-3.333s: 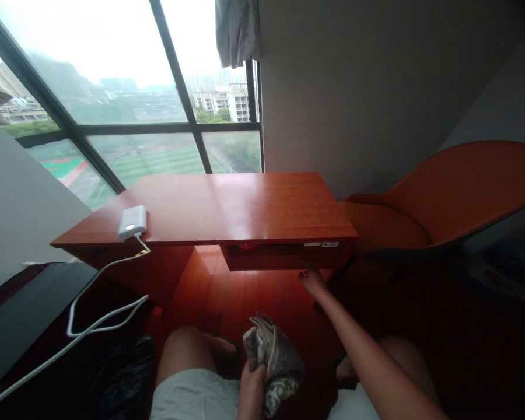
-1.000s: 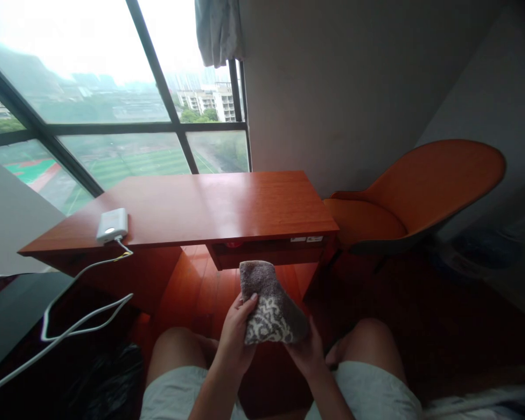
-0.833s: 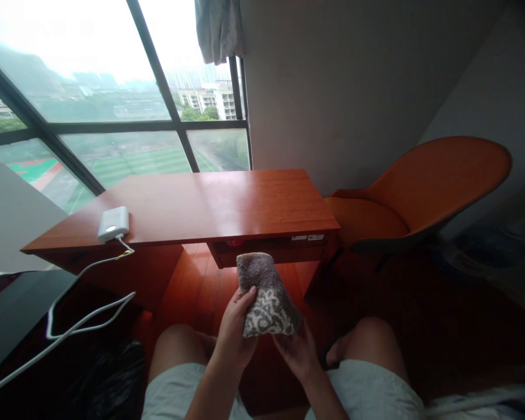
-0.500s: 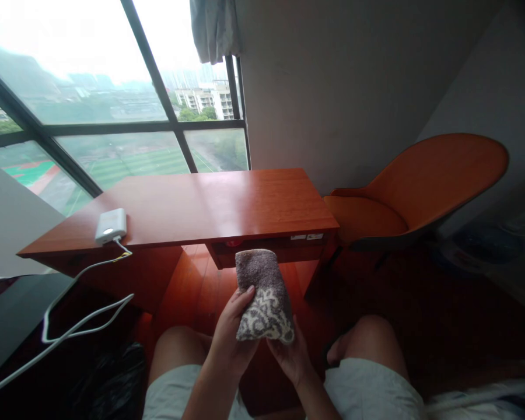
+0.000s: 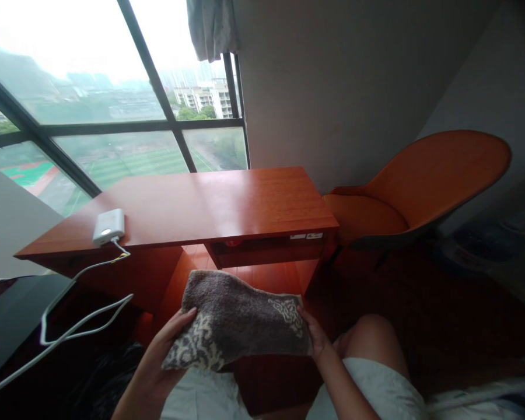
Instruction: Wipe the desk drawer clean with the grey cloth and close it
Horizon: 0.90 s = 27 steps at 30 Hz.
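Note:
A grey-brown towel [image 5: 249, 318] with cream scroll patterns at both ends is stretched sideways above my lap. My left hand [image 5: 168, 344] grips its left end, thumb on top over the patterned part and the other fingers hidden beneath. At the right end, my right hand [image 5: 315, 335] pinches the edge beside the smaller-looking cream pattern. The cloth sags a little between the two hands and touches neither the desk nor the floor as far as I can see.
Ahead stands a reddish wooden desk [image 5: 210, 201] by the window. A white charger-like box [image 5: 109, 226] sits at its left with a white cable [image 5: 87, 265] looping down. An orange chair [image 5: 437, 181] is at the right. A black plastic bag [image 5: 109, 379] lies at lower left.
The towel was folded into a compact bundle between both hands; now it is opened out sideways. My left hand has moved left and my right hand right and up.

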Tool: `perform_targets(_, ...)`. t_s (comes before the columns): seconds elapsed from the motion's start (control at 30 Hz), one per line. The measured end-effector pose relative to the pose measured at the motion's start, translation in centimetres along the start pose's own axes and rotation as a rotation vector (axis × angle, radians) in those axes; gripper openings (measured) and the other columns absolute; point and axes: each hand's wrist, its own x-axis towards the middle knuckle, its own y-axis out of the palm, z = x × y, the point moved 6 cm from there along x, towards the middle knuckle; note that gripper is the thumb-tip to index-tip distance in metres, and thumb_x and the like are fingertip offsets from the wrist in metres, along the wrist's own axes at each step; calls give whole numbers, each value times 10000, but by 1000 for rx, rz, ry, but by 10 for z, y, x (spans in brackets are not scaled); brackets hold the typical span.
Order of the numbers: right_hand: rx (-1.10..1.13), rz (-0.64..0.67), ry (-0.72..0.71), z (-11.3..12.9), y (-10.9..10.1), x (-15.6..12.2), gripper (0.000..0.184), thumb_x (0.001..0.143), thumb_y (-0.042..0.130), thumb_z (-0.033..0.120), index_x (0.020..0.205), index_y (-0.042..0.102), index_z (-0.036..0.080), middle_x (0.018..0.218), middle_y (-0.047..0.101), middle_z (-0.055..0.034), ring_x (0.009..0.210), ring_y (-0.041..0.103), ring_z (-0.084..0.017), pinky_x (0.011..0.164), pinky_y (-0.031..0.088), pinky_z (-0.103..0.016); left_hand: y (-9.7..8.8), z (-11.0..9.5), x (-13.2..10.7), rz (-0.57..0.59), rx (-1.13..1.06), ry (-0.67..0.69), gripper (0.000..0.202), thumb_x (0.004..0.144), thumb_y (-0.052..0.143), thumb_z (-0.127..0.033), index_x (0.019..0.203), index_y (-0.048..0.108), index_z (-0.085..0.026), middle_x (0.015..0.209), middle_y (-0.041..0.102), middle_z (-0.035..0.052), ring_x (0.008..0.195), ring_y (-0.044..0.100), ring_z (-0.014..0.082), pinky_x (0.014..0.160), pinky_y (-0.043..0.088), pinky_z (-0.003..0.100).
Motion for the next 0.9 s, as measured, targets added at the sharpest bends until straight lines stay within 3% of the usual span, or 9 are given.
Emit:
perform_targets(0.1, -124, -43, -52, 17, -3, -7, 406, 743, 644, 422, 1030, 648, 134, 817, 757, -94, 786, 710, -235, 780, 539, -414, -22, 1, 18, -2, 46, 21, 307, 773, 612, -76, 1074, 642, -127, 779, 724, 52, 666, 710, 212, 624, 591, 312)
perform_targets(0.2, -356, -146, -226, 39, -9, -11, 446, 732, 655, 461, 1050, 636, 150, 831, 750, -73, 748, 698, -218, 766, 529, -389, -40, 11, 39, -51, 124, 46, 335, 750, 656, -100, 1081, 636, -143, 794, 726, 52, 652, 706, 201, 594, 578, 287)
perform_targets(0.33, -771, -285, -474, 67, -15, -14, 475, 692, 662, 531, 943, 681, 129, 811, 737, -58, 787, 661, -230, 775, 487, -354, -42, 32, 57, -83, 225, 83, 370, 693, 728, -150, 1055, 653, -148, 769, 732, 56, 660, 704, 219, 558, 553, 266)
perform_targets(0.5, -913, -374, -536, 71, -7, -18, 546, 711, 593, 599, 971, 678, 126, 808, 717, -56, 791, 631, -240, 738, 467, -344, -4, 66, 62, 42, 212, 182, 402, 618, 779, -206, 1003, 685, -137, 807, 739, 61, 791, 693, 254, 631, 529, 260)
perform_targets(0.63, -824, -325, -520, 49, 25, -19, 588, 725, 577, 609, 1054, 636, 125, 865, 714, -71, 825, 635, -238, 773, 472, -347, 41, 100, 57, 125, 274, 342, 379, 654, 758, -261, 1006, 696, -137, 974, 718, 81, 942, 647, 265, 773, 497, 270)
perform_targets(0.77, -634, -203, -487, 34, 63, -30, 540, 747, 581, 583, 1073, 621, 155, 989, 707, -71, 898, 635, -220, 852, 464, -334, 87, 129, 35, 259, 592, 579, 357, 760, 618, -226, 1112, 667, -184, 1038, 661, 65, 1000, 600, 241, 899, 450, 321)
perform_targets(0.9, -589, -211, -435, 38, 72, -48, 512, 808, 489, 595, 1079, 622, 182, 1019, 695, -53, 963, 616, -193, 893, 445, -307, 107, 138, 12, 364, 803, 652, 475, 839, 538, -247, 1314, 525, -242, 1159, 574, 75, 1083, 556, 222, 972, 419, 344)
